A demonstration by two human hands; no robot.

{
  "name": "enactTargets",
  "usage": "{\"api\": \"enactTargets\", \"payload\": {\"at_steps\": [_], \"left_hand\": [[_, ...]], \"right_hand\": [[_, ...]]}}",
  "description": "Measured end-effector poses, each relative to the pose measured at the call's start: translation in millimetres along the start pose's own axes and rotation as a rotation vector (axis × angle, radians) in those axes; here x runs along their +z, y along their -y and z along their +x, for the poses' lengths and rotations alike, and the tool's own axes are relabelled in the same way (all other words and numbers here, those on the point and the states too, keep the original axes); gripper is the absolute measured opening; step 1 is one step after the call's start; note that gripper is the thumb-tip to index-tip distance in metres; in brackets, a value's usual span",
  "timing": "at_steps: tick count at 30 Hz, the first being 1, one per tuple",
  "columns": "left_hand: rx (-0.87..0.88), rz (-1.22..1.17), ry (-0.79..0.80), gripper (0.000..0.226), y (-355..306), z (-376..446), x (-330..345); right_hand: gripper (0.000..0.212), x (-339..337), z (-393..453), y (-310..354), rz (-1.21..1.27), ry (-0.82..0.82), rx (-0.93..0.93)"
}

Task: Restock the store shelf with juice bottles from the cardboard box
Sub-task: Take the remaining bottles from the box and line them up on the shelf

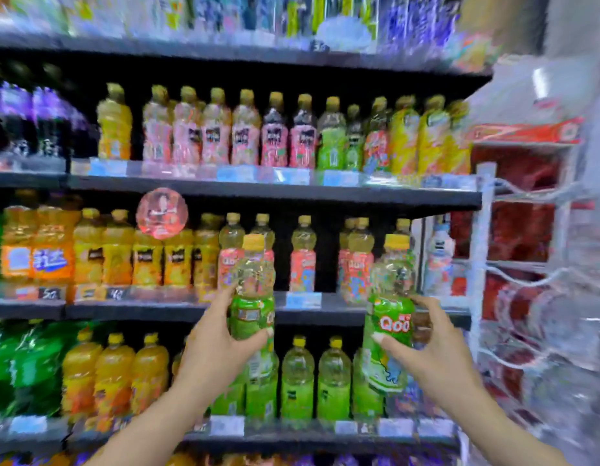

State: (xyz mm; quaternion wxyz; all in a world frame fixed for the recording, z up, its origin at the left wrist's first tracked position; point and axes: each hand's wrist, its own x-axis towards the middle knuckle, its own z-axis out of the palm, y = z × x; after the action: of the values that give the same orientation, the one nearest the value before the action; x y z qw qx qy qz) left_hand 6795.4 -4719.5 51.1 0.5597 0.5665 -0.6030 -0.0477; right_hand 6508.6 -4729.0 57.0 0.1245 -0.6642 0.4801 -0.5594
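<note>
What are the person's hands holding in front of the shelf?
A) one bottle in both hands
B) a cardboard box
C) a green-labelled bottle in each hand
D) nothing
C: the left hand grips one green-labelled bottle and the right hand grips another.

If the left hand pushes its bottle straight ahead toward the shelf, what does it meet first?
Probably the pink-label bottles behind the left hand and its green-label bottle; depth is unclear.

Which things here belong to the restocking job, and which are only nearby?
Job:
green-label bottle in left hand
green-label bottle in right hand
left hand
right hand
middle shelf

Nearby:
round red tag
orange soda bottles
white wire rack
</note>
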Motion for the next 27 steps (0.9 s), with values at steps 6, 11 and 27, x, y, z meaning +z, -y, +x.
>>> {"api": "enactTargets", "payload": {"at_steps": [6, 11, 27], "left_hand": [[0.133, -0.12, 0.045, 0.08, -45.7, 49.7, 57.4], [0.132, -0.176, 0.095, 0.073, -55.6, 80.5, 107.0], [0.188, -0.217, 0.048, 0.08, -52.4, 149.9, 185.8]], "right_hand": [[0.074, -45.0, 53.7, -20.6, -0.028, -0.194, 0.019], [0.071, -44.1, 103.8, -44.7, -0.045, -0.262, 0.059], [0.078, -19.0, 192.2, -98.6, -0.143, -0.296, 0.035]]}}
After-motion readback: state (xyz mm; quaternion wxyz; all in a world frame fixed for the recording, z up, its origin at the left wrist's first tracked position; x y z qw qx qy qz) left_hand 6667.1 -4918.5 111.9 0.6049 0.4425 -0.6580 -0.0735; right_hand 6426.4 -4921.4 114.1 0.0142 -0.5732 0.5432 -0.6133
